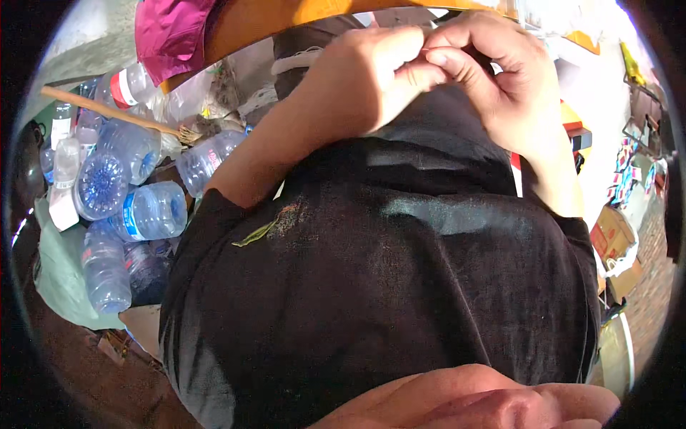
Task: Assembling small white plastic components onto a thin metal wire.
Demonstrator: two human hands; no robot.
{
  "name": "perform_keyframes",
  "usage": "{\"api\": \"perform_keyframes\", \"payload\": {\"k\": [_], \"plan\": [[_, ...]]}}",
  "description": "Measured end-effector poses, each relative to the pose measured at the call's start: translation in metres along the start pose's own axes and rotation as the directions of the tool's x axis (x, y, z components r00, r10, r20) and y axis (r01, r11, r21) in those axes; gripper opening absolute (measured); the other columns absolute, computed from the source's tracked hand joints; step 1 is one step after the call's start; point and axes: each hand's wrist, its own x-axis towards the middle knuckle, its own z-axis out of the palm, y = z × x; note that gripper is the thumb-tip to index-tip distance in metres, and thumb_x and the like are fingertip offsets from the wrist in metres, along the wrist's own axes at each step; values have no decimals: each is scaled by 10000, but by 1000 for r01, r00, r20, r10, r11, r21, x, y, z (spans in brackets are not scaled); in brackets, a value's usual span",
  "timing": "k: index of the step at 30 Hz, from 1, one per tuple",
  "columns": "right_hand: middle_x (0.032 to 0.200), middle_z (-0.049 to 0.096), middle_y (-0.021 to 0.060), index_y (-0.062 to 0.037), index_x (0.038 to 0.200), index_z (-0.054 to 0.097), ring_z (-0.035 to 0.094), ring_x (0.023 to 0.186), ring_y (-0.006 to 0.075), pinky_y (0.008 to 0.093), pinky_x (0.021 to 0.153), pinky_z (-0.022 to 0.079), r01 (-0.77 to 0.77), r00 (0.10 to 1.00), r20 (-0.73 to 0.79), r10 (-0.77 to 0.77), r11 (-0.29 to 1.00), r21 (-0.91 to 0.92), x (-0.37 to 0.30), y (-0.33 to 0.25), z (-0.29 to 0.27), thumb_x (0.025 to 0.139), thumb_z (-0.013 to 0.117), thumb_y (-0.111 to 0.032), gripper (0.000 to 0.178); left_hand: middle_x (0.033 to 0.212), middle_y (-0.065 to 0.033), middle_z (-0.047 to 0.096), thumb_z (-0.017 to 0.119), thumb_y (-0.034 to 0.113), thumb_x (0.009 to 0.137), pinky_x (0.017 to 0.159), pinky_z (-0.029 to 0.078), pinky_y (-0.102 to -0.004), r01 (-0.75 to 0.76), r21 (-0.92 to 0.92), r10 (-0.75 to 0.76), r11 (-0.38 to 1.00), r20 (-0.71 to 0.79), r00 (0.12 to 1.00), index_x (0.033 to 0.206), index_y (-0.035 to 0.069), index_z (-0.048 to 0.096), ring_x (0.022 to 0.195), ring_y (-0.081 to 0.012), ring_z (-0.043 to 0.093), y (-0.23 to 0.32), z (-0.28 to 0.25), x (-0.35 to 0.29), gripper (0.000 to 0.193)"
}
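Note:
My left hand point(375, 75) and my right hand point(514, 82) meet at chest height, beyond the front of my dark shirt point(371, 286). The fingertips of both are pinched and touch each other. Whatever lies between them is too small or too well covered to make out. An orange wooden tabletop point(300, 13) runs just past the hands. On its left end hangs a magenta cloth point(171, 36).
Several clear plastic bottles point(153, 209) are heaped on the left, by a pale green bag point(61, 268). A brush with a wooden handle point(107, 109) lies across them. To the right are a small dark device point(580, 139) and a cardboard box point(612, 232).

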Motion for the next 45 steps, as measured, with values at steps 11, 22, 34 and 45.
{"api": "perform_keyframes", "payload": {"k": [11,22,34,45], "plan": [[884,756,118,20,1010,751,722,811,218,336,797,560,-376,926,43,376,926,3,-69,73,-20,968,769,-107,135,926,-45,714,588,156,1116,550,338,-217,309,-401,-456,862,-349,819,1162,1,753,607,-46,438,-63,-112,-101,231],[922,782,135,-9,1006,779,766,837,250,349,780,581,-39,999,-24,38,998,-45,0,-2,3,945,791,-121,128,1002,-200,728,770,238,957,705,542,-476,97,-6,-97,995,-72,993,1101,42,647,877,-403,726,10,-2,-9,273],[932,776,126,13,1022,764,730,853,199,337,810,556,-516,856,-11,517,854,-65,-58,54,-26,955,791,-114,146,957,-54,750,733,109,1020,734,532,-289,426,198,-254,883,-562,787,1068,30,743,776,-123,639,-50,-116,-84,93],[909,765,50,21,1036,763,684,852,100,275,799,547,-255,967,83,241,899,355,-6,6,-3,999,756,-108,134,1073,-81,758,732,55,941,723,514,-271,170,75,-173,983,49,984,1059,8,759,804,-115,650,11,-13,-7,130]]}}
